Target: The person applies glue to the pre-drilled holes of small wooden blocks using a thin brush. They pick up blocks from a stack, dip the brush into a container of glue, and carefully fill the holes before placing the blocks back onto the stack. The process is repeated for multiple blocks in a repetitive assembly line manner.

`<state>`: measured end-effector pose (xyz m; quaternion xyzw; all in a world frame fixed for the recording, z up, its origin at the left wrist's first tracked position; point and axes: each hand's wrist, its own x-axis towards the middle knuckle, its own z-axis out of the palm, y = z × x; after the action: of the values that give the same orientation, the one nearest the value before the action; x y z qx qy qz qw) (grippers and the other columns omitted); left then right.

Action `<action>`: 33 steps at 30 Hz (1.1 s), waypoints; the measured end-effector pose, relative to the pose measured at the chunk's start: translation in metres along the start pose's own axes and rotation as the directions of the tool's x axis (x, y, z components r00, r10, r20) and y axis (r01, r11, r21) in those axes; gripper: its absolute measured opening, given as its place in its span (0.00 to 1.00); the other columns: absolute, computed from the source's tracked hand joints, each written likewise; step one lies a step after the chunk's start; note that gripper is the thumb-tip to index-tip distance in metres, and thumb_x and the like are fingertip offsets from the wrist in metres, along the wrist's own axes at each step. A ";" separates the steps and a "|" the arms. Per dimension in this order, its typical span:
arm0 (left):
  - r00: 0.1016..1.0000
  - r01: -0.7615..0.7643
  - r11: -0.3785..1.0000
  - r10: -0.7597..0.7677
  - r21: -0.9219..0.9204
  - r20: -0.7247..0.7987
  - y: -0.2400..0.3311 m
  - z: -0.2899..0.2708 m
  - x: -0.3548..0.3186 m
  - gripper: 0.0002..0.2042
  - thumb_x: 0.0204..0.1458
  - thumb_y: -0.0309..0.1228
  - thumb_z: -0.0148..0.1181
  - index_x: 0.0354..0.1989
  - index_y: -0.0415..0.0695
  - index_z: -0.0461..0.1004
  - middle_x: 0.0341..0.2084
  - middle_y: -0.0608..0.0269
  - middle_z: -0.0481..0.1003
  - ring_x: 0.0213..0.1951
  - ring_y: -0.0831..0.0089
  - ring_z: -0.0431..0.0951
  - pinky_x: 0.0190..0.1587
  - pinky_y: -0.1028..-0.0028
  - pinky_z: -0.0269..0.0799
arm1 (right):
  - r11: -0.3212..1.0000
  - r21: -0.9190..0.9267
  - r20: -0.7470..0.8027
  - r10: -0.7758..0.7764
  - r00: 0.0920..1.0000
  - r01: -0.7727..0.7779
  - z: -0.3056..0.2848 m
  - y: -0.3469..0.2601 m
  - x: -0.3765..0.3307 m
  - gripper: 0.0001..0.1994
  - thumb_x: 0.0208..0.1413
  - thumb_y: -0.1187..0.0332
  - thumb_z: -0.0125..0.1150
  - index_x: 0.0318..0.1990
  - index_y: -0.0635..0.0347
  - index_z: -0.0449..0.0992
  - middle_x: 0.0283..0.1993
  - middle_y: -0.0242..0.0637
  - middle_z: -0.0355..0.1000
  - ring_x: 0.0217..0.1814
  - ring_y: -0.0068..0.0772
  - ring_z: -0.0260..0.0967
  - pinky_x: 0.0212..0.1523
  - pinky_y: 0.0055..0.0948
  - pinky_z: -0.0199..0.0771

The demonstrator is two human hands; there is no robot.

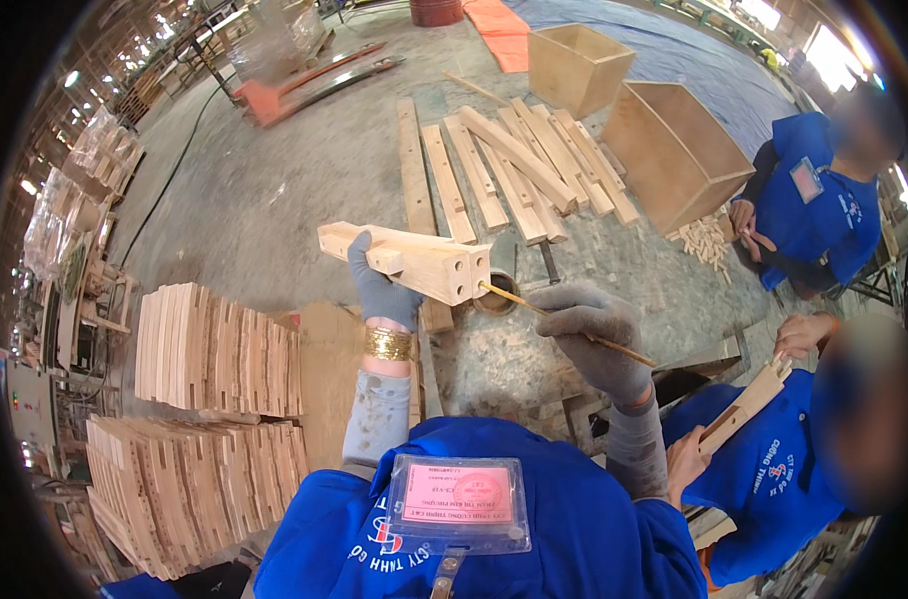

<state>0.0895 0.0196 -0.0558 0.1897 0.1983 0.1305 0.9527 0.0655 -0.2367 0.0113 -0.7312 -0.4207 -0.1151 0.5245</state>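
My left hand, in a grey glove with a gold bracelet at the wrist, is closed around wooden pieces held side by side. Their end faces point to the right and show drilled round holes. My gloved right hand pinches a thin wooden stick. The stick's far tip is at the holed ends, close to one of the lower holes; whether it enters cannot be made out. Below the tip stands a small round pot, partly hidden by the wood and the stick.
Loose wooden bars lie ahead, beside two plywood boxes and a heap of dowels. Stacked wooden parts stand at left. Two co-workers sit at right, one holding a wooden piece. A red pallet jack is farther back.
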 end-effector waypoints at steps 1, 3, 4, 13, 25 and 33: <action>1.000 -0.005 1.000 0.005 0.008 0.011 0.000 -0.001 -0.001 0.24 0.42 0.45 0.58 0.47 0.47 0.65 0.44 0.56 0.68 0.47 0.55 0.68 0.51 0.54 0.66 | 1.000 0.002 0.019 -0.015 1.000 0.015 -0.002 0.000 -0.001 0.10 0.36 0.84 0.59 0.28 0.60 0.75 0.37 0.39 0.74 0.37 0.39 0.73 0.37 0.30 0.72; 0.999 -0.019 1.000 0.019 0.024 0.032 0.000 -0.003 -0.002 0.24 0.42 0.45 0.58 0.46 0.47 0.65 0.44 0.56 0.68 0.47 0.56 0.68 0.50 0.54 0.66 | 0.999 0.000 0.020 -0.035 0.999 0.035 -0.005 0.000 -0.002 0.09 0.37 0.84 0.59 0.28 0.59 0.75 0.37 0.39 0.74 0.38 0.38 0.73 0.37 0.29 0.73; 0.999 -0.025 0.999 0.024 0.026 0.023 0.000 -0.003 0.000 0.24 0.42 0.45 0.58 0.46 0.47 0.65 0.44 0.56 0.68 0.47 0.56 0.68 0.50 0.55 0.67 | 0.999 0.000 0.022 -0.045 0.999 0.045 -0.006 0.000 -0.003 0.09 0.38 0.84 0.59 0.27 0.59 0.75 0.38 0.39 0.74 0.38 0.38 0.73 0.37 0.28 0.73; 0.996 -0.077 0.990 0.082 0.117 -0.036 0.007 -0.011 -0.004 0.28 0.41 0.48 0.58 0.50 0.48 0.61 0.42 0.57 0.65 0.45 0.58 0.67 0.47 0.55 0.68 | 0.942 -0.033 -0.281 0.313 0.907 -0.335 0.033 0.074 -0.035 0.03 0.48 0.75 0.57 0.31 0.61 0.75 0.29 0.39 0.73 0.30 0.34 0.72 0.31 0.27 0.71; 0.973 -0.182 0.964 0.205 0.192 -0.109 0.026 -0.029 -0.012 0.27 0.42 0.48 0.56 0.49 0.48 0.62 0.44 0.57 0.66 0.46 0.57 0.68 0.47 0.55 0.68 | 0.774 -0.306 -0.236 0.502 0.832 -0.554 0.102 0.174 -0.069 0.16 0.51 0.63 0.54 0.17 0.64 0.73 0.19 0.49 0.68 0.24 0.50 0.68 0.26 0.41 0.66; 0.981 -0.150 0.972 0.168 0.180 -0.092 0.027 -0.032 -0.012 0.29 0.41 0.47 0.57 0.51 0.47 0.60 0.45 0.55 0.64 0.47 0.56 0.67 0.45 0.54 0.69 | 0.845 -0.054 -0.227 0.509 0.831 -0.532 0.100 0.157 -0.079 0.10 0.51 0.66 0.55 0.28 0.64 0.76 0.21 0.44 0.71 0.23 0.40 0.69 0.25 0.34 0.66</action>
<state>0.0603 0.0493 -0.0677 0.2796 0.2434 0.1988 0.9072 0.1048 -0.2044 -0.1838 -0.8314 -0.1423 -0.0660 0.5331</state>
